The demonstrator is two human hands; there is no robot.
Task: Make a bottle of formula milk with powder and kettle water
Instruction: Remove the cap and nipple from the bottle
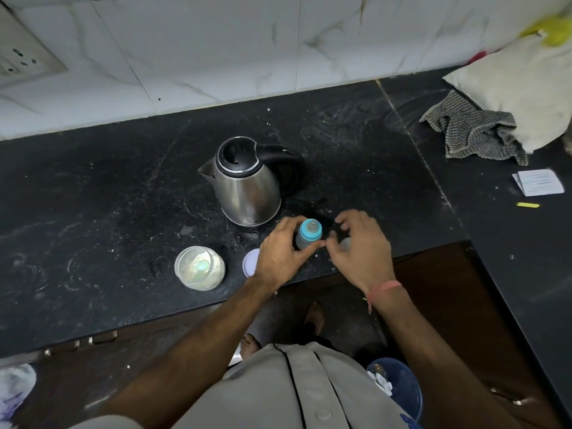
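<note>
A small baby bottle (307, 235) with a blue collar and teat stands upright on the black counter (108, 212), just in front of the steel kettle (246, 182). My left hand (283, 252) curls around the bottle's left side, thumb and fingers touching it. To the bottle's right, my right hand (360, 246) hovers with fingers spread and nothing clearly held; it partly hides a clear cap (346, 243) on the counter. An open plastic jar of powder (199, 267), with a scoop inside, sits to the left. Its pale lid (251, 262) lies flat beside my left wrist.
A checked cloth (476, 131) and a pale sack (520, 88) lie at the back right, with a folded paper (538, 182) and a yellow stick (527, 205) on the right-hand counter. A wall socket (21, 57) is at upper left. A blue bin (399, 388) stands on the floor.
</note>
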